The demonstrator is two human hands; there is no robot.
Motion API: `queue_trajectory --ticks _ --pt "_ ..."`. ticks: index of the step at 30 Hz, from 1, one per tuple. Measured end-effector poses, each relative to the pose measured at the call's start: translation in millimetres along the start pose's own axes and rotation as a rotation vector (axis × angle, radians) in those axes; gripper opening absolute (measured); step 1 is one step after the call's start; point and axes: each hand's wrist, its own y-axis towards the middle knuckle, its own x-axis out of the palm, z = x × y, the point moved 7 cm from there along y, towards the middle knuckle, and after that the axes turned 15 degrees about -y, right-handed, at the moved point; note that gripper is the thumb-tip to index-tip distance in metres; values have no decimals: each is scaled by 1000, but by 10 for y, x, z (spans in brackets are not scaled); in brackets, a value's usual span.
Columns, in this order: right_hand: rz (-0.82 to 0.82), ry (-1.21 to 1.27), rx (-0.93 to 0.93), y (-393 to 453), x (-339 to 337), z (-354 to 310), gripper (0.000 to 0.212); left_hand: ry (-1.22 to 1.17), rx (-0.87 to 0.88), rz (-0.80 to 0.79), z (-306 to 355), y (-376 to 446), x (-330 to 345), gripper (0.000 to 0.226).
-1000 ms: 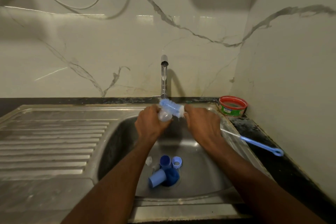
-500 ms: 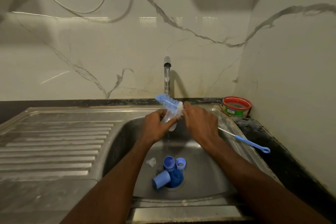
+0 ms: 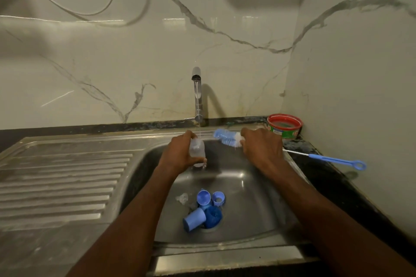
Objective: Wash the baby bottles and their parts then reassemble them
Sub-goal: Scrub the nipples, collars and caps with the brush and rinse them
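— Head camera, looking down: what are the hands doing?

— The left hand [image 3: 180,155] has its fingers curled round a clear baby bottle [image 3: 197,149] over the sink [image 3: 254,198], right under the thin stream of water from the tap [image 3: 196,87]. The right hand [image 3: 262,148] grips a bottle brush [image 3: 227,137] at the base of its blue and white bristles.

— Which way do they point?

— The bottle stands roughly upright, its long axis near vertical, with the stream meeting its top end; I cannot tell whether that end is the mouth. The brush lies crosswise, bristle head pointing left toward the bottle but apart from it, and its thin wire and blue loop handle [image 3: 337,161] run out to the right over the dark counter [image 3: 326,177].

— What else is around?

— Down by the drain lie a blue cap [image 3: 194,219] on its side, a round dark blue scrubber [image 3: 213,217] touching it, a second blue cap [image 3: 203,198], a blue collar ring [image 3: 218,198] and a clear teat [image 3: 182,198] just to their left. A red-rimmed tub [image 3: 284,126] sits in the back right corner. The ribbed drainboard [image 3: 63,177] spreads to the left.
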Motion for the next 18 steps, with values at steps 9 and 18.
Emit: queue_trajectory --ticks 9,18 --pt "0 19 81 10 -5 100 31 -78 48 31 -90 8 36 70" --pt "39 54 24 -45 -54 67 40 -815 -387 387 -325 -10 -56 49"
